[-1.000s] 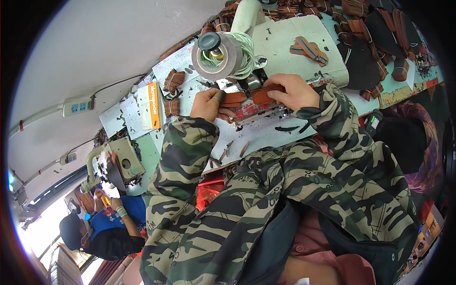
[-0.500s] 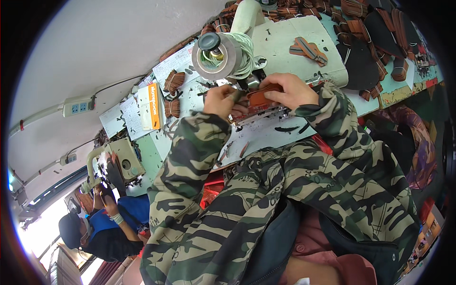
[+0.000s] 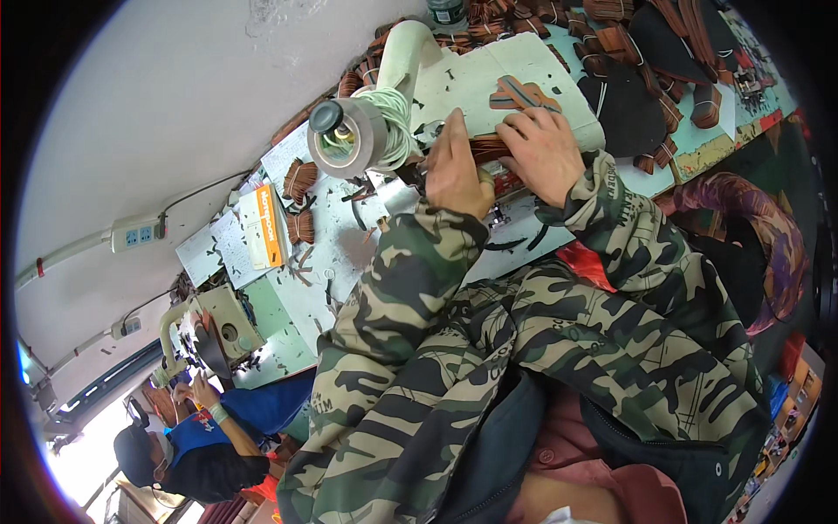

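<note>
A pale wall runs toward a bright window

Left hand, right hand, in close!
Brown strips right between them, along the pale machine's near edge.

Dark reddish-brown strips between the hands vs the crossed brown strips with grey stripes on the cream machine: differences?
Arrangement: the dark reddish-brown strips run roughly parallel; the crossed brown strips with grey stripes form an X.
Colour: the reddish-brown strips look darker, no grey visible; the crossed strips look lighter.
Place: the reddish-brown strips sit between the left hand and right hand; the crossed strips lie beyond.
Shared: both narrow.
</note>
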Motion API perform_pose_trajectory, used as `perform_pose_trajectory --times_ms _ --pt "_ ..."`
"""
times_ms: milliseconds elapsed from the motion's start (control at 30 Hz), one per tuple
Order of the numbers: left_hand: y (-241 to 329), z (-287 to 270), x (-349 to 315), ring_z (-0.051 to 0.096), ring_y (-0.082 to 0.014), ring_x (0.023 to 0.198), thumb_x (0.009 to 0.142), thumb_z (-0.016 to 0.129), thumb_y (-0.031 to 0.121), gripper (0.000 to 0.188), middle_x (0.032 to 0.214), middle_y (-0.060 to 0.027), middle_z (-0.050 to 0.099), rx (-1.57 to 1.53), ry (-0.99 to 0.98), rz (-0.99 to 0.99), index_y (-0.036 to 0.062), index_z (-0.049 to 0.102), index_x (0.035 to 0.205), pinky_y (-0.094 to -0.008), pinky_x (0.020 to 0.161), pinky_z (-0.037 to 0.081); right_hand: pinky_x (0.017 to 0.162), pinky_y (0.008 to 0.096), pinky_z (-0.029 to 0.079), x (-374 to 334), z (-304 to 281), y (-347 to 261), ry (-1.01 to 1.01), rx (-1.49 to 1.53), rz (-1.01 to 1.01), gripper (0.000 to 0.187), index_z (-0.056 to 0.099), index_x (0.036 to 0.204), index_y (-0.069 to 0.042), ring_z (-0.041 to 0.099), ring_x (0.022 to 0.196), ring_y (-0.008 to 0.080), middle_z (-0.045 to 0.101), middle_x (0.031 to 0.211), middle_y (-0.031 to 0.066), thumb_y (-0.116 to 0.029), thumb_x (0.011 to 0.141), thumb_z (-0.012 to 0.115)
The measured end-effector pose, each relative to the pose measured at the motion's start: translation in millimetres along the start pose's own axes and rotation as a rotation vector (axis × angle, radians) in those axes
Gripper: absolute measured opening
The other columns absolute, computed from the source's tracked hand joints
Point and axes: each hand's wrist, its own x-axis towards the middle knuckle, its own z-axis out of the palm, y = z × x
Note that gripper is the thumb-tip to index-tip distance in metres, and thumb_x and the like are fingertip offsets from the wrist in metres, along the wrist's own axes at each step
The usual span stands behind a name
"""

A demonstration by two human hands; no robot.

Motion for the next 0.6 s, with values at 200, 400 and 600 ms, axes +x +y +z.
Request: perform_pose_trajectory --times_ms 200,400,600 --pt "41.5 31.0 21.4 0.052 -0.0198 0.111 0.076 0.072 0.007 0.065 0.131 -0.0174 0.043 -1.19 0.233 -0.646 -0.0014 0.037 0.13 -0.0294 0.09 0.045 0.074 0.0362 0.04 -14.1 -4.8 14.7 0.14 0.35 0.227 0.018 0.058 0.088 -0.007 0.052 0.087 0.0264 0.054 0.086 0.0066 -0.018 0.074 0.061" --pt "30.2 2.8 20.2 0.063 -0.0181 0.057 0.085 0.063 0.019 0.022 0.068 -0.0109 0.062 -1.345 0.025 -0.951 -0.0015 0.058 0.092 -0.028 0.045 0.049 0.074 0.0389 0.043 -10.9 -46.4 -2.2 0.051 0.655 0.272 0.036 0.059 0.1 -0.005 0.055 0.087 0.0313 0.06 0.092 0.011 -0.031 0.075 0.066" --pt "38.5 -9.3 4.9 0.062 -0.0347 0.078 0.072 0.064 0.02 0.022 0.076 -0.0165 0.062 -0.449 -0.269 -0.452 0.0049 0.06 0.088 -0.0396 0.067 0.048 0.076 0.0382 0.046 -13.4 -41.3 -13.2 -0.088 0.709 0.3 0.036 0.058 0.105 -0.001 0.057 0.087 0.0322 0.06 0.091 0.0168 -0.024 0.079 0.067"
